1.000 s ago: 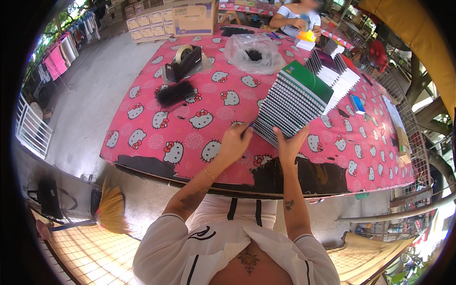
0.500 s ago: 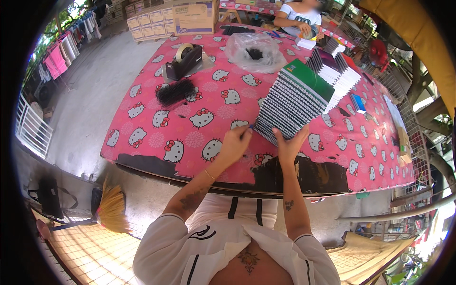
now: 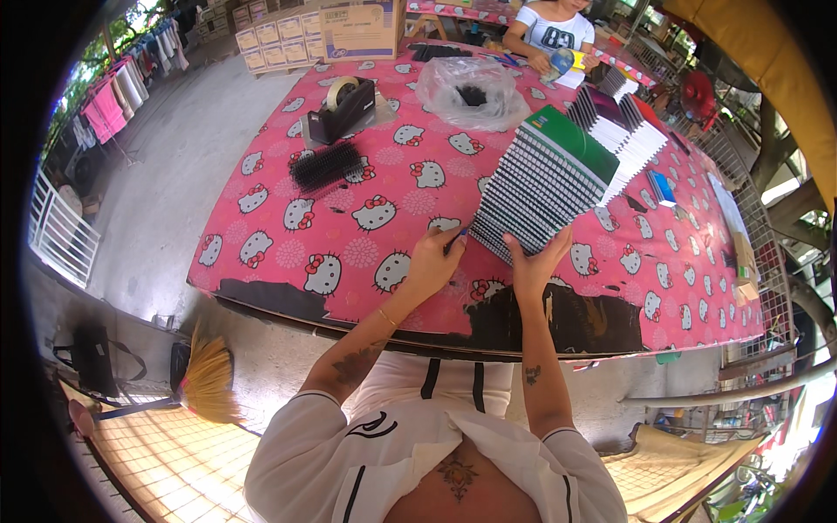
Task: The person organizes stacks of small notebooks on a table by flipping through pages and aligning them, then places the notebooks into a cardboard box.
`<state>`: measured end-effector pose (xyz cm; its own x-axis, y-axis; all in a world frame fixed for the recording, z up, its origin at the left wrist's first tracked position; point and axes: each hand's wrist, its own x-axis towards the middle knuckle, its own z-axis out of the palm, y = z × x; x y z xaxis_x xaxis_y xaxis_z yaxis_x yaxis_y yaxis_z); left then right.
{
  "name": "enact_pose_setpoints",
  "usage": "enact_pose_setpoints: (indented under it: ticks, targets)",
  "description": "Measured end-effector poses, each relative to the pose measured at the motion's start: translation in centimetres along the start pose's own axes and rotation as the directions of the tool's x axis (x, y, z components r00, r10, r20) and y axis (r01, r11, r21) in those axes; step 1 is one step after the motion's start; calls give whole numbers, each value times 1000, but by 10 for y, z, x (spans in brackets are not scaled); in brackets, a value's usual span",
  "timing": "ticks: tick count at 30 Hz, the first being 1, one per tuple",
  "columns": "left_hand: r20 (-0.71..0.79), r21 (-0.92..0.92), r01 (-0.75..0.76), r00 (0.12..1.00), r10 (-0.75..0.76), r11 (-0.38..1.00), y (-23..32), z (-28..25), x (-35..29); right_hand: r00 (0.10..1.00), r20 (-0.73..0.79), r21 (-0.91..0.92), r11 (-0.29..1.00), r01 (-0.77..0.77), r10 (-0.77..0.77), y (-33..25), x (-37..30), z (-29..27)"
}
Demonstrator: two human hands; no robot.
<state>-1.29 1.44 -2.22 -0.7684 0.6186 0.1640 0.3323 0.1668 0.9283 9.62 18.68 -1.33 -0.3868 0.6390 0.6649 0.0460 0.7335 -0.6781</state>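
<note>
A leaning stack of spiral notebooks (image 3: 542, 193) fans across the table in front of me, its black wire bindings facing me and a green cover (image 3: 571, 144) on top. My right hand (image 3: 539, 261) grips the stack's near end, thumb on the bindings and fingers along the right side. At the near left corner of the stack, my left hand (image 3: 434, 263) is closed round a small tool with a blue end (image 3: 462, 233). The tool's kind is hidden by the fingers. Its tip is beside the lowest bindings; I cannot tell whether it touches them.
More notebooks (image 3: 632, 144) are piled behind the stack. To the left are a tape dispenser (image 3: 342, 113) and a bundle of black binding coils (image 3: 326, 167); a clear plastic bag (image 3: 471, 94) lies farther back. A co-worker (image 3: 551, 39) sits at the far side. Cardboard boxes (image 3: 359, 33) stand behind.
My hands and the notebook stack stay nearly in place while the view shifts slightly. Across the table, the co-worker's hands have moved around a roundish blue and yellow thing.
</note>
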Motion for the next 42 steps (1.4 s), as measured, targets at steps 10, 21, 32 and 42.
enact_pose_setpoints:
  ticks: [10,21,32,42]
  targets:
    - [142,-564,278,960,-241,777,0,6,3,1000,4,12,1000,-1,1,3,0,0]
    - [286,-641,439,898,-334,629,9,-3,3,1000,5,-57,998,19,-18,11,-6,0]
    - [-23,-64,46,999,-47,997,0,10,3,1000,8,-45,999,24,-23,5,-8,-3]
    - [254,-607,433,900,-353,666,7,1,8,1000,12,-20,999,-25,25,10,-13,-7]
